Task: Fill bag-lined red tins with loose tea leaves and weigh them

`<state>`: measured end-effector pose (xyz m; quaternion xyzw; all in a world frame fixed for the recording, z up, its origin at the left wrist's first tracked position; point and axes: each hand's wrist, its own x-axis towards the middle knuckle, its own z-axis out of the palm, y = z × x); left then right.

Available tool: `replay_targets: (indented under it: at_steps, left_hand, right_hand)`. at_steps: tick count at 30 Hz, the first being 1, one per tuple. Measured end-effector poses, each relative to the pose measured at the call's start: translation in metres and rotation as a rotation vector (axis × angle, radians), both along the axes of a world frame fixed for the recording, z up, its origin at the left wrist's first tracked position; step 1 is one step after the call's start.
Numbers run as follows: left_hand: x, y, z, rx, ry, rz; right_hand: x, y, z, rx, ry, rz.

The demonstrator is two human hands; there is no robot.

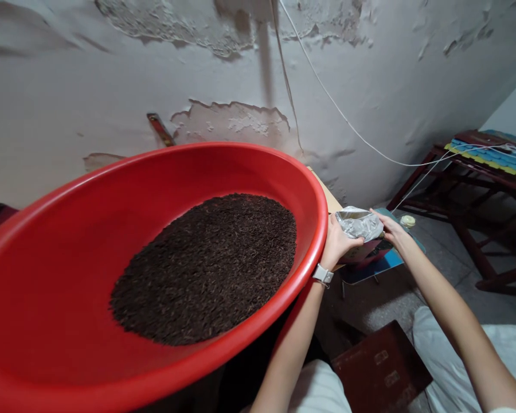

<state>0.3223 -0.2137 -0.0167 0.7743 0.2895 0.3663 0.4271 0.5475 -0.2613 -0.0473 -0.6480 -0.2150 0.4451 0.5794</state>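
Observation:
A clear plastic bag (361,225) lines the top of a dark reddish box (361,252) to the right of the big basin. My left hand (339,242) grips the bag's near left side, thumb along its front edge; a watch is on that wrist. My right hand (389,227) holds the far right side, fingers curled at the edge. What lies inside the bag cannot be made out. Beside my left forearm, a large red plastic basin (69,275) holds a heap of dark, dry, leaf-like shreds (215,264).
The box stands over a small blue-topped stool or table (389,263). A jar with a pale lid (407,221) is behind my right hand. A dark red wooden stool (382,367) sits between my knees. White cables (348,123) hang across the peeling wall toward a wooden rack (468,212).

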Motion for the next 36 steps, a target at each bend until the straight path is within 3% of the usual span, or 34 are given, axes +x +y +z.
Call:
replay_targets:
  at_steps: [3,8,17,23,28,36]
  left_hand:
    - [-0.002,-0.004,-0.005,0.005,-0.036,0.0]
    - [-0.005,-0.008,-0.014,-0.025,-0.115,-0.021]
    - [-0.003,-0.008,-0.026,-0.115,-0.27,-0.051]
    - [0.003,-0.007,-0.053,-0.223,-0.329,-0.083]
    - [0.005,-0.005,-0.079,-0.162,-0.404,-0.141]
    - [0.003,-0.007,-0.093,-0.098,-0.338,-0.075]
  right_hand:
    - [-0.005,-0.003,-0.004,0.027,0.013,-0.038]
    - [-0.019,-0.009,-0.008,0.183,0.075,-0.228]
    - [-0.028,-0.018,-0.012,0.264,-0.071,-0.286]
    - [-0.038,-0.03,-0.011,0.337,-0.245,-0.254]
    - [-0.042,-0.043,-0.009,0.357,-0.145,-0.167]
    - [-0.048,-0.05,0.008,0.3,-0.043,-0.136]
